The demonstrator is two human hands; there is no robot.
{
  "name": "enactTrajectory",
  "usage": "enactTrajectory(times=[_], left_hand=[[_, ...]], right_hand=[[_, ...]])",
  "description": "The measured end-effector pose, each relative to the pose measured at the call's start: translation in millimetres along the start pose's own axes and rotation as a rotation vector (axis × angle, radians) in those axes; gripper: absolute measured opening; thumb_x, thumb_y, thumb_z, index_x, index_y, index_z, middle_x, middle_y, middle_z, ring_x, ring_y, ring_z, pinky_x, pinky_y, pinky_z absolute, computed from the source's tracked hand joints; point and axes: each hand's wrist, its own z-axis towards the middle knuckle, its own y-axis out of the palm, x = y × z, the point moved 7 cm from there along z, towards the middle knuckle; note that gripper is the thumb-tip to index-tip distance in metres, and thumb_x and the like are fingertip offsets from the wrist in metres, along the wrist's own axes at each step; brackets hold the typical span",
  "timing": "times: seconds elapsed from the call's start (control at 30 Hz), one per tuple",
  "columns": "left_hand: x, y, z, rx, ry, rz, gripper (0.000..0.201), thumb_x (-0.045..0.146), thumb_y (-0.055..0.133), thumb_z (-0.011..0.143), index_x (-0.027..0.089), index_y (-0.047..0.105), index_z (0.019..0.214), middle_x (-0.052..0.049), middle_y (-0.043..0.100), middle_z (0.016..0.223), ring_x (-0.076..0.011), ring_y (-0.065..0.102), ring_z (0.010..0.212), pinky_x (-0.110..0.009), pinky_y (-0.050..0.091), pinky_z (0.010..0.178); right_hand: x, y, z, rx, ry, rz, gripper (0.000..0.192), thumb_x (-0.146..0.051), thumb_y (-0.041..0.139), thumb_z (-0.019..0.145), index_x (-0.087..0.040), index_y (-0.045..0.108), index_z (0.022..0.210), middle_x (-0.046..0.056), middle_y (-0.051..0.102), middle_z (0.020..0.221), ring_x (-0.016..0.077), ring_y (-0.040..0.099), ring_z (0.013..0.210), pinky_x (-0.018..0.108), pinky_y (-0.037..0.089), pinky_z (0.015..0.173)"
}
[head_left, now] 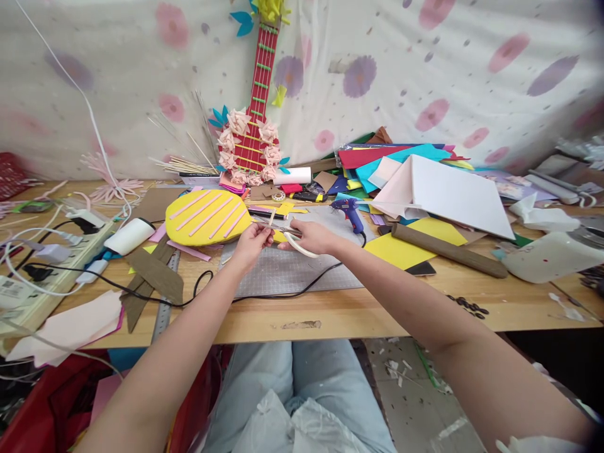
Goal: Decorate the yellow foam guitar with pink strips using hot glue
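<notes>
Left hand (255,242): closed in a pinch on a thin pale strip (272,217), held upright above the middle of the bench (358,311).
Right hand (314,238): closed around scissors (287,234) with white handle loops; blades point toward the left hand and meet the strip near its lower end.
Hands, relation: close together, just apart, over the grey cutting mat (283,270) that lies between the bench middle and its front edge.
Yellow oval piece (207,218): foam shape with pink strips laid across it, flat on the bench just behind the left hand.
Glue gun (350,212): blue, lying behind the right hand; its black cord runs across the mat toward the front edge.
Foam sheets (415,182): mixed colours, piled toward the right rear of the bench, a white sheet on top.
Guitar model (252,126): red, trimmed with pink flowers, leaning on the cloth at the rear edge.
Power strip (56,264): left end of the bench, with plugs and white cables.
Metal ruler (165,302): near the front edge, left of the mat.
</notes>
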Motion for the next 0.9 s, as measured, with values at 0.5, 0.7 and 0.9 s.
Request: enactTrajectory(times=[0.5,0.7,0.9], left_hand=[[-2.7,-12.8,1.0,0.106,0.117,0.079,0.028,0.026,0.076,0.054,0.012,0.060,0.072,-0.002,0.066,0.068,-0.0136,0.062,0.065,-0.033,0.051,0.072],[2.6,-16.9,-0.7,0.139,0.163,0.085,0.024,0.030,0.075,0.052,0.012,0.066,0.066,-0.003,0.068,0.065,-0.0170,0.065,0.064,-0.036,0.053,0.073],[6.9,-16.6,-3.1,0.136,0.138,0.210,0.017,0.028,0.072,0.056,0.013,0.067,0.062,-0.004,0.069,0.063,-0.0171,0.064,0.061,-0.034,0.053,0.069]], right_hand=[[6.9,10.9,7.3,0.096,0.101,-0.198,0.032,-0.045,0.044,0.082,-0.019,0.058,0.092,0.009,0.067,0.087,0.0207,0.059,0.076,0.027,0.029,0.057],[6.0,11.2,7.4,0.154,0.013,-0.153,0.030,-0.044,0.043,0.083,-0.019,0.056,0.092,0.007,0.065,0.089,0.0188,0.058,0.079,0.026,0.030,0.059],[-0.1,7.1,10.4,0.184,-0.064,-0.148,0.027,-0.043,0.049,0.080,-0.019,0.055,0.091,0.007,0.064,0.092,0.0187,0.056,0.088,0.025,0.033,0.064]])
